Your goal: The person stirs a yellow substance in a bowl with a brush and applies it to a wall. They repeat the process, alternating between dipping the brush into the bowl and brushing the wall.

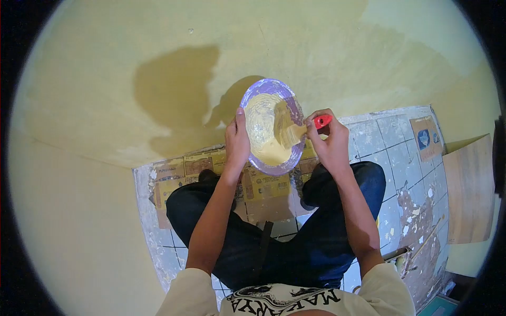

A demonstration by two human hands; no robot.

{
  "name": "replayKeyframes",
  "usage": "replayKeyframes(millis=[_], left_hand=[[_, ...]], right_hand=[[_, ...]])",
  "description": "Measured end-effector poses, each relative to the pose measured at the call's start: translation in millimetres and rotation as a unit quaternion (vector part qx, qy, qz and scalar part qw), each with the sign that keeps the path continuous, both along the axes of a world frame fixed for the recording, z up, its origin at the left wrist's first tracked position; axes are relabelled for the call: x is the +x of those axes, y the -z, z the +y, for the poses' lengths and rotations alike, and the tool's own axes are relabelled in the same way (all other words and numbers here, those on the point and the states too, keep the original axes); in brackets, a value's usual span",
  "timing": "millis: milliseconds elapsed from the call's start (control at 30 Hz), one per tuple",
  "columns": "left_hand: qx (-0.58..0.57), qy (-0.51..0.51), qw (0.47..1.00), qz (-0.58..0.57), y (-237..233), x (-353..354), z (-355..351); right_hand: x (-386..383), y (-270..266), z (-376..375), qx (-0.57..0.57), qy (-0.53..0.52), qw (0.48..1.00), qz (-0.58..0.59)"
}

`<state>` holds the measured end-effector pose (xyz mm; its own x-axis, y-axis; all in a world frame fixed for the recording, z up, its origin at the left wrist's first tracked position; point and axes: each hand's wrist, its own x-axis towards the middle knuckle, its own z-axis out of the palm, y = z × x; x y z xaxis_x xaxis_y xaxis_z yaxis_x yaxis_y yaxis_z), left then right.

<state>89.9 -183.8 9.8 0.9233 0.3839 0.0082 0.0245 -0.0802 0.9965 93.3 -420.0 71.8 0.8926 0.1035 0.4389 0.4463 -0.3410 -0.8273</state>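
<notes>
My left hand [238,138] grips the left rim of a purple oval basin [274,169], thumb over the edge. Pale yellow paint [263,124] coats the inside and pools toward the near end. In my right hand [331,141] is a paintbrush [293,135] with a red handle, fingers closed around it near the ferrule. Its paint-covered bristles point left, over the basin's right side, and seem to touch the paint. The basin is held above my knees, close to the wall.
A yellow-painted wall [316,58] rises in front, with shadows on it. Flattened cardboard [266,184] covers tiles along its foot. Another cardboard piece [427,138] lies at right, near a leaning wooden board [469,192]. Paint flakes and debris [416,221] litter the floor [387,163].
</notes>
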Motion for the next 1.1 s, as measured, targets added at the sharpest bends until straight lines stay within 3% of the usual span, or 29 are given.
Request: replayKeyframes(millis=[100,167,233,367,433,567,633,700,767,867,1033,1100], left_hand=[[0.004,-0.004,1.0,-0.027,8.9,7.0,-0.2],[0.045,-0.005,0.999,0.013,8.8,8.2,-1.4],[0.035,0.0,0.999,0.023,4.6,6.4,-3.8],[-0.011,-0.006,1.0,0.021,10.2,7.3,-6.1],[-0.028,-0.01,0.999,0.018,4.9,3.4,-9.5],[-0.042,-0.009,0.999,-0.006,5.2,6.2,-10.8],[-0.039,-0.015,0.999,-0.003,1.8,4.5,-11.4],[-0.039,-0.019,0.999,0.0,-0.6,2.9,-12.2],[-0.147,0.008,0.989,0.0,-3.6,1.6,-15.3],[-0.197,-0.001,0.98,-0.009,-20.4,-5.2,-22.8],[-0.126,-0.002,0.991,-0.042,-19.8,-10.7,-21.3],[-0.111,0.003,0.993,-0.047,-31.8,-16.4,-25.7]], right_hand=[[8.5,6.3,6.1,-0.006,0.013,0.999,0.047],[9.1,6.5,6.4,-0.017,0.018,0.997,0.071],[5.1,0.4,5.2,0.051,0.007,0.994,0.092],[-3.3,-1.5,4.6,0.046,-0.024,0.995,0.082],[-5.3,2.2,8.4,-0.068,-0.046,0.996,0.024],[0.3,2.9,1.8,-0.07,-0.047,0.996,-0.001],[-3.8,-12.0,-8.3,0.045,-0.016,0.999,0.023],[1.2,-6.3,-19.3,0.066,-0.007,0.998,0.012],[5.1,-2.6,-29.2,0.206,-0.006,0.977,0.048],[12.2,1.0,-38.8,0.25,0.003,0.963,0.104],[17.2,23.4,-45.2,0.296,0.022,0.938,0.18],[14.6,26.9,-42.8,0.378,0.028,0.897,0.229]])
